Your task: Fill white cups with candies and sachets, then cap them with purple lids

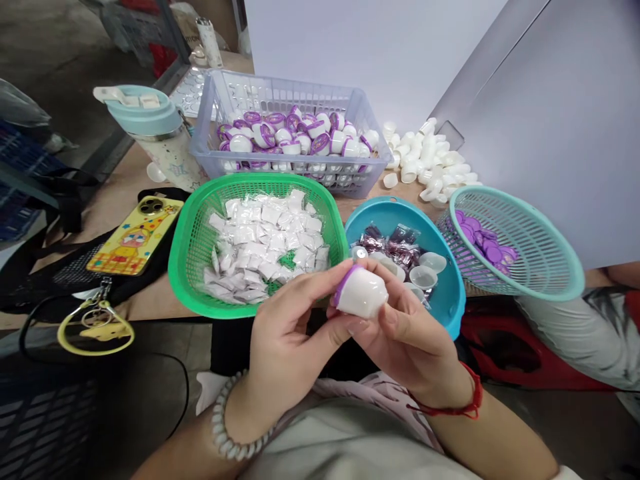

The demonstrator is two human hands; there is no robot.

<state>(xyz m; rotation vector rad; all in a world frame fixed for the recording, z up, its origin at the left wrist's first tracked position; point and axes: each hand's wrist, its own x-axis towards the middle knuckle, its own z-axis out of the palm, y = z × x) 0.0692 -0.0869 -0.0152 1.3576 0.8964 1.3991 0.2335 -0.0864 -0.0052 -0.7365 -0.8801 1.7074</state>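
Both my left hand [285,340] and my right hand [405,327] grip a white plastic capsule with a purple rim [362,293] above the edge of a blue bowl [380,215]. Its rim tilts toward my left hand. The bowl holds dark foil packets [400,243] and small white cups [423,277]. Just beyond my left hand, a green plastic basket [200,230] is full of white sachets [263,240]. A tilted teal strainer basket [520,233] holds purple discs [485,243].
A grey-blue plastic crate [300,107] holds several white capsules with purple rims. Loose white cups [425,160] lie to its right on the wooden table [125,193]. A tumbler [155,133], a phone in a yellow case [134,235] and a black mesh bag [60,280] stand at the left.
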